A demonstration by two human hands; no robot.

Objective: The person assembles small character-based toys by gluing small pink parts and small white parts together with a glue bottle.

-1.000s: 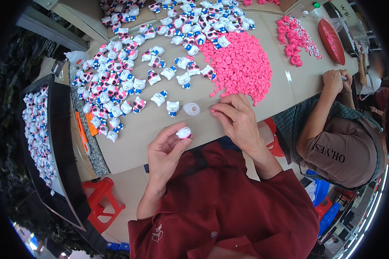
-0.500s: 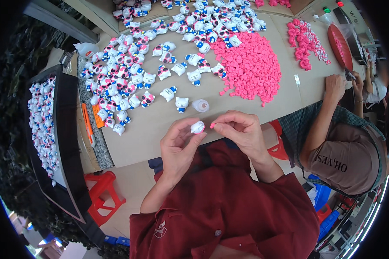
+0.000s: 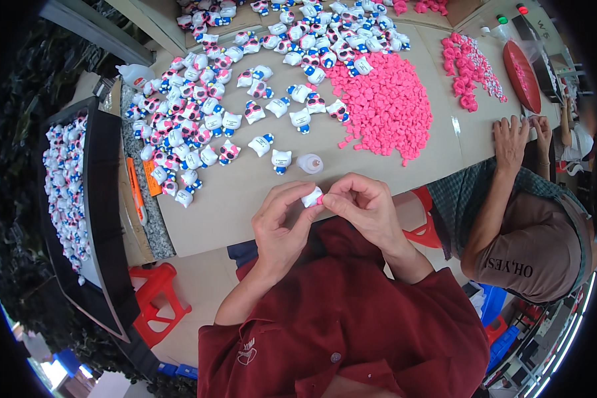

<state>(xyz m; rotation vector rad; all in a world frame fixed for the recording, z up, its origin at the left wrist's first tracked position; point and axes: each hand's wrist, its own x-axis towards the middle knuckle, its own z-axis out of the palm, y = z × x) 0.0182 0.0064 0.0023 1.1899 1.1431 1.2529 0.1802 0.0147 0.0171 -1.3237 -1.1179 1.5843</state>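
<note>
My left hand (image 3: 277,219) pinches a small white cat-shaped figurine (image 3: 310,197) between thumb and fingers, close to the table's near edge. Against its right side my right hand (image 3: 366,204) presses a small pink piece (image 3: 320,198), held by thumb and forefinger. The fingertips partly cover both. Just beyond my hands stand a small clear bottle (image 3: 310,163) and a loose white-and-blue cat figurine (image 3: 280,160). Farther off to the right spreads a broad heap of pink pieces (image 3: 391,106).
Many finished-looking figurines (image 3: 186,126) crowd the table's left and far side. A black bin (image 3: 103,232) of figurines stands left, near an orange cutter knife (image 3: 136,191) and a red stool (image 3: 158,302). At right a co-worker (image 3: 517,245) sits by a red tray (image 3: 522,76).
My right hand has brought the pink piece left onto the figurine, closing the gap between them. The figurine has turned slightly. The co-worker's hands have shifted on the table.
</note>
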